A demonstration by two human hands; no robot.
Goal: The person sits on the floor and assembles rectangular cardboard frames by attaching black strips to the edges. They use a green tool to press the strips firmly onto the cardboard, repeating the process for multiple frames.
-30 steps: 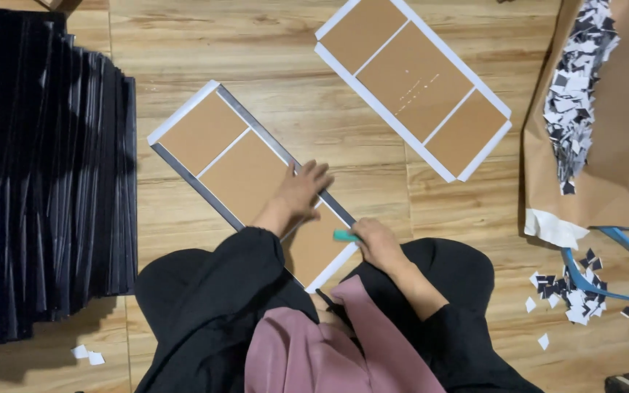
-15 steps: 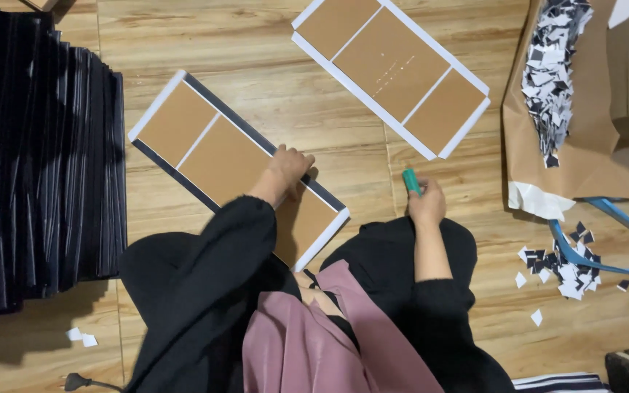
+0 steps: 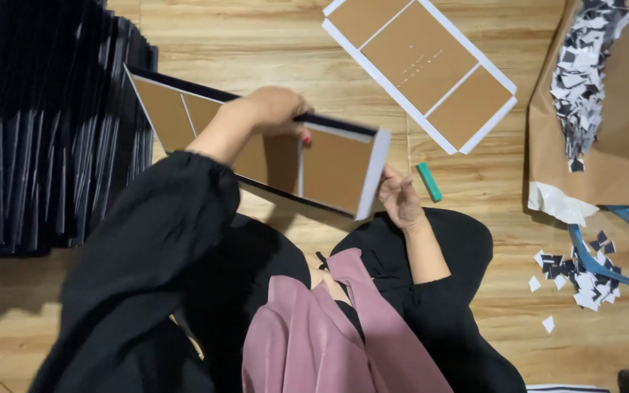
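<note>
Cardboard panel (image 3: 329,164), brown with white and black edges, is held tilted above the wooden floor (image 3: 256,44), gripped at its upper edge by the left hand (image 3: 278,109). Its lower right corner is touched by the loosely open right hand (image 3: 400,198). A green tool (image 3: 429,181) lies just beside. A second flat panel (image 3: 424,65) lies beyond; paper scraps (image 3: 584,73) are heaped on brown paper (image 3: 620,167).

Black folded stack (image 3: 45,138), second brown panel sheet (image 3: 420,69), perhaps paper scraps (image 3: 584,65).

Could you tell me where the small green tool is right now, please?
In the head view, the green tool lies on the wooden floor, just right of the right hand, below the flat cardboard panel.
</note>
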